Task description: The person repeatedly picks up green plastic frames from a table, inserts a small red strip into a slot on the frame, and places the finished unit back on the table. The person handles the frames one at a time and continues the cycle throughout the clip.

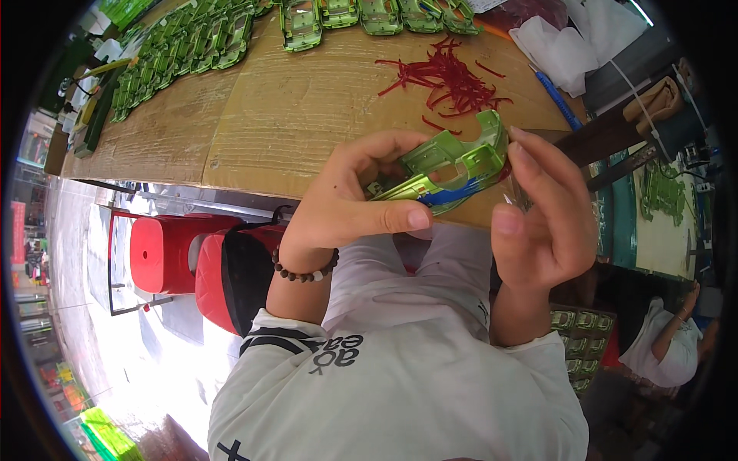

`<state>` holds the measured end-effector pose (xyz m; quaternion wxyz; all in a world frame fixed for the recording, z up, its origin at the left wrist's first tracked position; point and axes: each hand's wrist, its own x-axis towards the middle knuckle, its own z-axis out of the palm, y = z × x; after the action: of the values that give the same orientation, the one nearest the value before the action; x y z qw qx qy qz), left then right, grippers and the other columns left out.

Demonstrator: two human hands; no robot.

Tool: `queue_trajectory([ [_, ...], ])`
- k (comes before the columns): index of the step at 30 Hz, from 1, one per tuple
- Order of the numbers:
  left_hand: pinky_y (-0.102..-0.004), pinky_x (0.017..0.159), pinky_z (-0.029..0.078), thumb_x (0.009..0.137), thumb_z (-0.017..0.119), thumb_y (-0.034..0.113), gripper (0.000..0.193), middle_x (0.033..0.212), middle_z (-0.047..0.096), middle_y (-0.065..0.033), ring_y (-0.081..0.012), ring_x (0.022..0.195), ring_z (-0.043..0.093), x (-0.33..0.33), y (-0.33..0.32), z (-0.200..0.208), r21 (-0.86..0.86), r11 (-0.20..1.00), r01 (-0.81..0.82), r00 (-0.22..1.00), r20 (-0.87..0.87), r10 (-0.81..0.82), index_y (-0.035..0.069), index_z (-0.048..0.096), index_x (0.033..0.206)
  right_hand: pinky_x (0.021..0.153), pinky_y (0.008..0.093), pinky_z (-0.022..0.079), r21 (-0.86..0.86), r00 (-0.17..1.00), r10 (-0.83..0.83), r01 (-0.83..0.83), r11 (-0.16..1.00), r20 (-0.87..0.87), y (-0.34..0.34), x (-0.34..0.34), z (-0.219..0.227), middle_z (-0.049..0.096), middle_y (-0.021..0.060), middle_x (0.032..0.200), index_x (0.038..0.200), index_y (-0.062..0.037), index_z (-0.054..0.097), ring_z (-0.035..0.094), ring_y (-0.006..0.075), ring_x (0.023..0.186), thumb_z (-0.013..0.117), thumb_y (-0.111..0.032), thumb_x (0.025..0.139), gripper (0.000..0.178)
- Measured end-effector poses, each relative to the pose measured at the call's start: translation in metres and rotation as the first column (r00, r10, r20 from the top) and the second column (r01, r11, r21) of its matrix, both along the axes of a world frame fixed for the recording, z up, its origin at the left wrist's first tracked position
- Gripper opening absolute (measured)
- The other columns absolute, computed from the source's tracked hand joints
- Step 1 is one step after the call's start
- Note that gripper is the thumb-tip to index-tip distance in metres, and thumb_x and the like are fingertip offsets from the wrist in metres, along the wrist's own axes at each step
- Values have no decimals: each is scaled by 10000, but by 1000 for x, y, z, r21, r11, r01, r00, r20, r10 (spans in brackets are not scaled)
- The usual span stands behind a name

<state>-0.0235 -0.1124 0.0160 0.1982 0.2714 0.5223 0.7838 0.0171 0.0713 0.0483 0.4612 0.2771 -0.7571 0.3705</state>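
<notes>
A green plastic toy car body shell (453, 165) with a blue and yellow side marking is held tilted above the table's near edge. My left hand (346, 188) is closed round its left end, thumb along the near side. At the shell's right end, my right hand (546, 207) has its fingers apart, the index fingertip at or very near the rim. A bit of red shows on the shell beside that fingertip. Between my right thumb and fingers is a small pale pointed thing (507, 198), too small to name. Beyond the shell lies a pile of thin red plastic strips (453, 77).
Rows of green car shells (184, 46) cover the table's (284, 115) far left, with more along the far edge. A blue pen-like tool (555, 96) and white plastic bag (565, 50) lie right. Red stools (157, 253) stand left. Another person (665, 342) sits lower right, near a tray of shells (580, 346).
</notes>
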Motion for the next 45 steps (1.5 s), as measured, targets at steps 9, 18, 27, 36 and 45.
queue_trajectory([
  [9, -274, 825, 415, 615, 797, 163, 659, 1012, 584, -83, -152, 921, 540, 5, 2, -10, 58, 998, 1, 1000, -11, 0, -48, 485, 1156, 774, 290, 487, -534, 901, 386, -231, 813, 199, -5, 12, -5, 571, 196, 979, 922, 72, 596, 583, 219, 888, 734, 11, 637, 323],
  [18, -339, 596, 479, 659, 722, 463, 895, 1119, 464, -311, -339, 887, 555, 56, 15, -60, 842, 278, 462, 323, 132, -937, -85, 337, 1253, 681, 341, 522, -112, 627, 779, -775, 622, -7, 32, 8, 8, 554, 177, 955, 870, -31, 589, 593, 283, 813, 773, -170, 642, 324],
  [27, -263, 473, 413, 735, 658, 456, 778, 1152, 468, -253, -304, 899, 522, 65, 29, -53, 788, 330, 519, 131, 308, -942, -40, 352, 1251, 604, 327, 541, -94, 542, 838, -833, 545, 60, 36, 9, 7, 592, 167, 861, 795, -26, 610, 612, 297, 732, 785, -134, 613, 275],
  [36, -275, 519, 434, 759, 631, 459, 759, 1167, 465, -258, -303, 913, 543, 72, 29, -67, 770, 374, 517, 109, 374, -921, -30, 343, 1263, 822, 437, 473, -128, 533, 833, -824, 551, 150, 41, 17, 7, 634, 145, 880, 807, -32, 635, 636, 304, 815, 764, -125, 639, 231],
  [45, -249, 480, 413, 750, 636, 465, 735, 1074, 523, -259, -261, 749, 577, 71, 31, -52, 734, 468, 493, 258, 391, -884, -29, 374, 1226, 954, 572, 298, -46, 610, 771, -778, 626, 180, 56, 13, -5, 649, 115, 893, 825, -68, 639, 578, 376, 955, 781, -197, 640, 267],
])
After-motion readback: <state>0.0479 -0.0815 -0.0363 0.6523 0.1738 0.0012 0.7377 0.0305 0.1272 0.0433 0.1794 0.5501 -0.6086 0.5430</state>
